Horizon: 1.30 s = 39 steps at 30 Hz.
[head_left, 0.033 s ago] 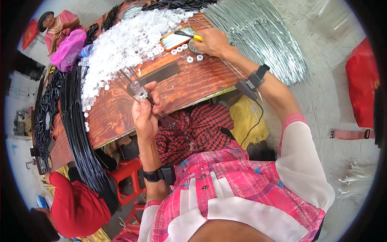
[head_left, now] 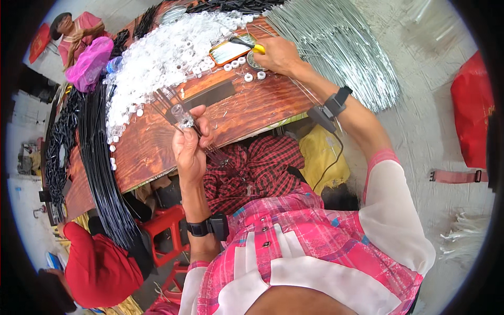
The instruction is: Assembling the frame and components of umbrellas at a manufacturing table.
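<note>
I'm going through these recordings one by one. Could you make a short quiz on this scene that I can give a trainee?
1. Which hand holds the yellow-and-black tool?

2. True or false: in the picture, the pink bag is to the left of the silver rods.

3. What is in the left hand?
A. A red stool
B. A clear piece and thin rods
C. The pink bag

Key: 1. The right hand. 2. True. 3. B.
</note>
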Motion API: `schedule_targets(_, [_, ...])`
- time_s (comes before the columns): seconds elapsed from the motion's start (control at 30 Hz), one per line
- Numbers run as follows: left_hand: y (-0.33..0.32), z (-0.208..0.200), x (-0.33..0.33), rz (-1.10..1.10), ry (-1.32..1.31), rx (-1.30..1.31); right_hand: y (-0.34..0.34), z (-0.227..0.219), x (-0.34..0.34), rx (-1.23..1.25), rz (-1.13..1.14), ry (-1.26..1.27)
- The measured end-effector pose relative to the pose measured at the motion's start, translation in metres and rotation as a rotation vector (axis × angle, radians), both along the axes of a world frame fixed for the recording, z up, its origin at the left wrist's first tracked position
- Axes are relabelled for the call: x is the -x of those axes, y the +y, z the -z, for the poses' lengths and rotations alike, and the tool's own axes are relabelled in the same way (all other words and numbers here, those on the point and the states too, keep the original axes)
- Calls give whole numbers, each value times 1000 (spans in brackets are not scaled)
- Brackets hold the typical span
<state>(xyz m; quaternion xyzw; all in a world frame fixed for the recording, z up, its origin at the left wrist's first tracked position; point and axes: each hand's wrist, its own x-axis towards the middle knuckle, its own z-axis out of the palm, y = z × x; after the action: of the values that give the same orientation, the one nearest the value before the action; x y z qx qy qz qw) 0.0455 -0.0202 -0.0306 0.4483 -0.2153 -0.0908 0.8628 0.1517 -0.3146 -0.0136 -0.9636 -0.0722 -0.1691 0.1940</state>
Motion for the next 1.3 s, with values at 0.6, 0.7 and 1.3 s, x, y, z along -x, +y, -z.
schedule_targets(0.6, [2,10,15,-118,107,-64,113,-35,128,-1341,-508,657])
schedule_targets(0.7, [5,13,10,-99,104,-54,116,-33,124,-1342,-510,654])
schedule_targets(1.3, [4,-2,18,-172,262,-188,106,-10,115,-1058,-468,681])
